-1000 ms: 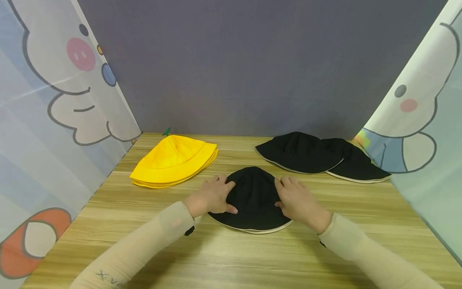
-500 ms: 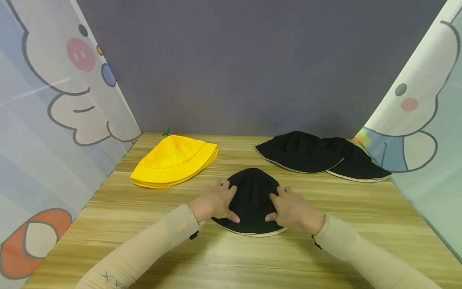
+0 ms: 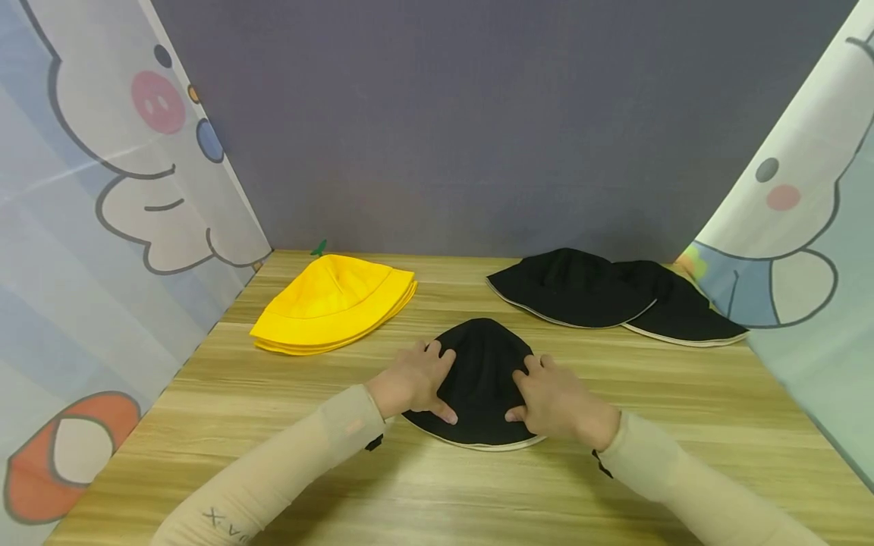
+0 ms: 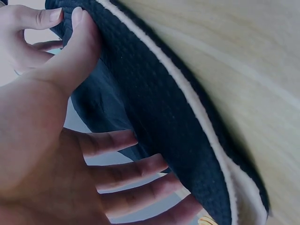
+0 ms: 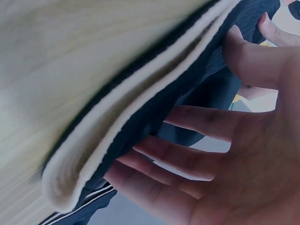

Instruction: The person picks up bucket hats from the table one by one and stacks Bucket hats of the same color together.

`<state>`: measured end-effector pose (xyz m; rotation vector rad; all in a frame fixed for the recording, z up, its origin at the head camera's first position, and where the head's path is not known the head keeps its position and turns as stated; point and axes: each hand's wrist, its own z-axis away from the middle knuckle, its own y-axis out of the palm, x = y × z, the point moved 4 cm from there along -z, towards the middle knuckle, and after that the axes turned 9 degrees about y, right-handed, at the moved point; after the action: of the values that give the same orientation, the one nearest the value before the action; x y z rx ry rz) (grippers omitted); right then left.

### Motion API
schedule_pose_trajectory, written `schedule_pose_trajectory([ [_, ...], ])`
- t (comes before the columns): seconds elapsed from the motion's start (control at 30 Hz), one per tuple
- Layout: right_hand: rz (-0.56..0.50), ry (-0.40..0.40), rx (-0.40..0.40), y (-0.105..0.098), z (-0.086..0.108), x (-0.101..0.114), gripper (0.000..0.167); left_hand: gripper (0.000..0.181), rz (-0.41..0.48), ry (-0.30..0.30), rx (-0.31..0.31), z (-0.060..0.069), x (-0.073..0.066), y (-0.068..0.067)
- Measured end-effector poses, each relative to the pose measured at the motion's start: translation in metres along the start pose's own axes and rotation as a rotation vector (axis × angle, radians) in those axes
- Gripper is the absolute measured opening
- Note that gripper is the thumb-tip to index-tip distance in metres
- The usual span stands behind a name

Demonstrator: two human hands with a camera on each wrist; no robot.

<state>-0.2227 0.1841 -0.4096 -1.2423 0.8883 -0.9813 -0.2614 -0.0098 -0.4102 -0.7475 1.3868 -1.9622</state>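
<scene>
A black bucket hat [image 3: 481,379] with a pale lining edge lies flattened at the middle of the table, crown pointing away. My left hand [image 3: 418,379] rests on its left side, fingers spread and thumb on the brim. On the opposite side, my right hand [image 3: 556,398] touches the fabric the same way. Both wrist views show fairly straight fingers against the dark cloth: the left hand [image 4: 61,122] beside the brim [image 4: 154,93], the right hand [image 5: 220,150] along the doubled brim edge [image 5: 126,117]. Fingertips are partly hidden behind the cloth.
Stacked yellow bucket hats [image 3: 328,303] lie at the back left of the wooden table [image 3: 451,500]. Back right, a black hat [image 3: 570,288] overlaps another black hat [image 3: 686,311]. A grey panel [image 3: 464,129] stands behind, with printed cloth walls [image 3: 61,250] at the sides.
My right hand has shifted left and slightly down along the hat, and my left hand slightly right and down. The hat's front brim sits slightly closer. The other hats stay put.
</scene>
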Motion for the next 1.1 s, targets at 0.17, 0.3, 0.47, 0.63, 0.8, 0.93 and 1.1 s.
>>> schedule_pose_trajectory([
  [0.17, -0.01, 0.006, 0.009, 0.0, -0.003, -0.003, 0.056, 0.11, 0.001, -0.004, -0.005, 0.0, 0.0, 0.001],
  [0.3, -0.026, 0.02, 0.034, -0.002, -0.007, -0.008, 0.064, 0.112, 0.03, -0.016, 0.004, -0.001, 0.003, 0.002],
  [0.47, -0.089, 0.026, 0.042, -0.008, -0.012, -0.018, 0.056, 0.115, 0.041, -0.022, 0.023, -0.004, 0.003, 0.001],
  [0.63, -0.176, 0.009, 0.017, -0.018, -0.021, -0.034, 0.044, 0.113, 0.019, -0.03, 0.041, -0.008, 0.0, -0.001],
  [0.8, -0.243, 0.039, -0.037, -0.033, -0.03, -0.059, 0.037, 0.113, 0.027, -0.061, 0.06, -0.01, -0.002, -0.001],
  [0.93, -0.221, 0.084, -0.064, -0.042, -0.037, -0.076, 0.038, 0.108, 0.021, -0.075, 0.066, -0.011, -0.002, -0.002],
  [1.1, -0.216, 0.118, -0.085, -0.048, -0.043, -0.091, 0.041, 0.106, 0.013, -0.081, 0.071, -0.011, -0.002, -0.003],
])
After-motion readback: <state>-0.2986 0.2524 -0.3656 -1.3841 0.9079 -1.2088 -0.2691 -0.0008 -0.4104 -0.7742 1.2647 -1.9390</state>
